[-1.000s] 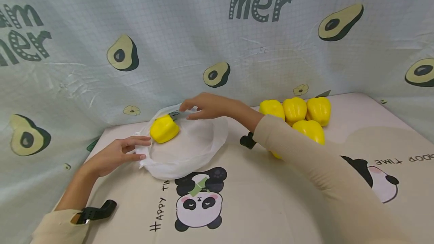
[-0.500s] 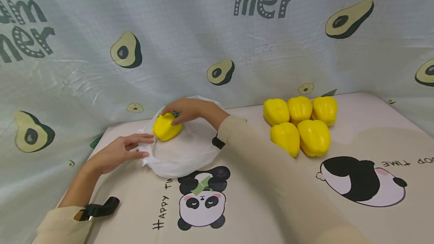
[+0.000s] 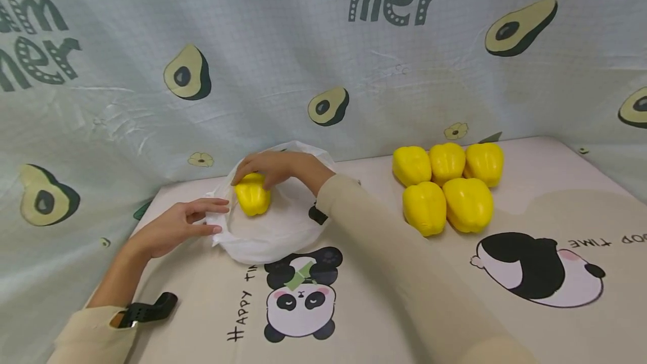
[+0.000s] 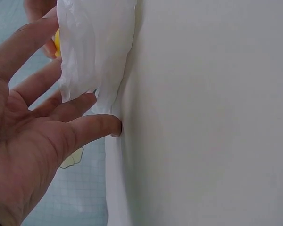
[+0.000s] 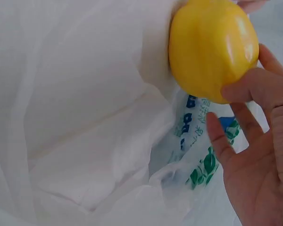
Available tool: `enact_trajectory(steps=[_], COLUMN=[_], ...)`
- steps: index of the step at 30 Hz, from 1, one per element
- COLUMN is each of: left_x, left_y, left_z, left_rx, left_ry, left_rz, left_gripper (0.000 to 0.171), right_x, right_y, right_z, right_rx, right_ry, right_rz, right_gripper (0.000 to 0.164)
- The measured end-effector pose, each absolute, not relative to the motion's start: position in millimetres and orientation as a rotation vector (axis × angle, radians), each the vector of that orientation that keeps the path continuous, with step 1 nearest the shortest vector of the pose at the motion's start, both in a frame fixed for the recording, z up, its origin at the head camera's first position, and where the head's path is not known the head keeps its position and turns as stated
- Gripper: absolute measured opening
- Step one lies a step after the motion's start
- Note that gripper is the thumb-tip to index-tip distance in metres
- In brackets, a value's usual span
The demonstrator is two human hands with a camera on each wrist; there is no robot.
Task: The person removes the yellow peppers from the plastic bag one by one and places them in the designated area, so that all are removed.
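Note:
A yellow pepper (image 3: 253, 196) (image 5: 210, 47) sits inside the mouth of a white plastic bag (image 3: 275, 232) (image 5: 85, 117) lying on the table. My right hand (image 3: 255, 176) (image 5: 254, 92) reaches over from the right and grips the pepper from above, fingertips on its skin. At the bag's left rim, my left hand (image 3: 211, 218) (image 4: 92, 113) pinches the bag (image 4: 94, 47) between thumb and fingers, holding it apart. A sliver of the pepper (image 4: 57, 41) shows behind the plastic in the left wrist view.
Several more yellow peppers (image 3: 447, 184) are grouped on the table at the right. The table mat (image 3: 394, 291) carries panda prints. A pale cloth backdrop (image 3: 283, 60) with avocado pictures closes off the back and sides. Black wrist straps (image 3: 149, 312) show on both arms.
My right hand left the bag's far rim and came down onto the pepper. The pepper has turned and slid a little deeper into the bag. My left hand has stayed put.

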State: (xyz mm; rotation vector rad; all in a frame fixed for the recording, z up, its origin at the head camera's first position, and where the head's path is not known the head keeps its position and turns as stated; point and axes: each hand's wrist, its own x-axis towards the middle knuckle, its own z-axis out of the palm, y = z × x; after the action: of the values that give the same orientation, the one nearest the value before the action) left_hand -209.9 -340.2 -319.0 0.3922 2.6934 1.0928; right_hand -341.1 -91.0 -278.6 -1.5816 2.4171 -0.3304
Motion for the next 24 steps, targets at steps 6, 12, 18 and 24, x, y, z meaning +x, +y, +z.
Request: enact_trajectory(steps=[6, 12, 18, 24], left_x=[-209.1, -207.3, -208.4, -209.4], left_y=[-339.3, -341.4, -343.4, -343.9], left_z=[-319.6, -319.1, -318.2, -316.7], left_rx=[0.371, 0.375, 0.415, 0.431], left_ry=[2.693, 2.701, 2.692, 2.68], left_rz=[1.077, 1.057, 1.078, 1.107], left_gripper=[0.052, 0.052, 0.05, 0.049], right_x=[-339.4, -340.3, -341.3, -339.6], right_y=[-92.3, -93.6, -91.3, -89.0], right_z=[-284.6, -299.8, -309.0, -315.0], right_rx=[-1.53, -1.529, -1.507, -1.527], right_ry=[2.282, 2.332, 2.414, 2.408], right_rz=[-0.454, -0.506, -0.502, -0.58], right_gripper=[0.053, 0.08, 0.092, 0.098])
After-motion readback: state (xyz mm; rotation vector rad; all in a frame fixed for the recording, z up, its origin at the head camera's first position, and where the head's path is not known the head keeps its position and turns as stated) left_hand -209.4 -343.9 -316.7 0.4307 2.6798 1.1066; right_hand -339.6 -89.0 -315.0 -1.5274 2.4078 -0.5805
